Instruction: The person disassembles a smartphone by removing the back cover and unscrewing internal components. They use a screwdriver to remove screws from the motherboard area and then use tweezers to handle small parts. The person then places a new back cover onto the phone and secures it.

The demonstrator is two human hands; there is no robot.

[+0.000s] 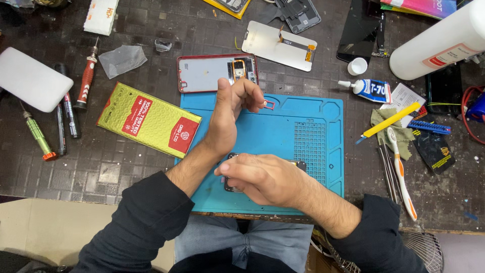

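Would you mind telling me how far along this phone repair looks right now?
Done: the red-rimmed back cover is off and lies above the blue mat, with a loose display panel beyond it. In hand: the right hand presses the phone body on the mat; the left hand is raised, fingers pinched. Left: the cover is not refitted.

Dark tiled workbench point(126, 167), even overhead light, beige floor point(45, 227) below.
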